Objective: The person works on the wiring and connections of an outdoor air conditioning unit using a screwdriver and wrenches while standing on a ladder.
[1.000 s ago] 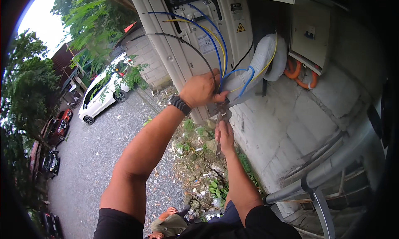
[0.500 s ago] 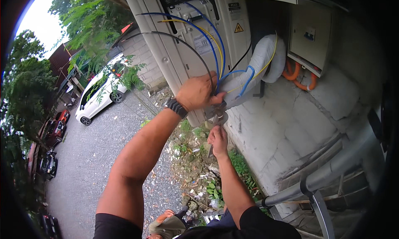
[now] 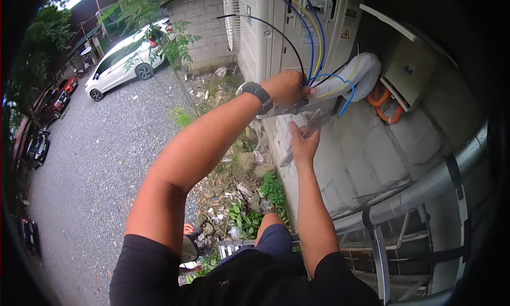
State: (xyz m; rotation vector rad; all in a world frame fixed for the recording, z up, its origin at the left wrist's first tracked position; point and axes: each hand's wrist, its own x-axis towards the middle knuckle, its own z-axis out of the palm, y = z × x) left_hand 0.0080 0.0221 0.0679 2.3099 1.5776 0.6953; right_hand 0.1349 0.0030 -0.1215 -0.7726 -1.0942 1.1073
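Observation:
My left hand [image 3: 287,88], a black band on its wrist, is closed around a bundle of wires at the bottom of the beige outdoor air-conditioner unit [image 3: 265,35]. Blue wires [image 3: 306,24], a yellow wire [image 3: 320,40] and a black wire [image 3: 281,35] arch up out of my grip. Just below it, my right hand [image 3: 304,144] closes on a grey metal wrench-like tool [image 3: 287,158]. Its upper end is blurred and lies near the dark fitting under my left hand, and I cannot tell whether they touch. White-wrapped piping [image 3: 348,77] bends away beside the wires.
At right are an open breaker box [image 3: 411,77] with orange conduit [image 3: 392,117] and a concrete wall [image 3: 361,152]. A metal rail [image 3: 414,199] crosses the lower right. Far below lie gravel [image 3: 106,162], a white car [image 3: 125,56], plants and rubble. Another person [image 3: 189,247] is partly visible below.
The view has shifted, so the unit appears farther right. My right hand and the tool have tilted and moved a little away from the fitting. My left hand keeps its hold on the wires.

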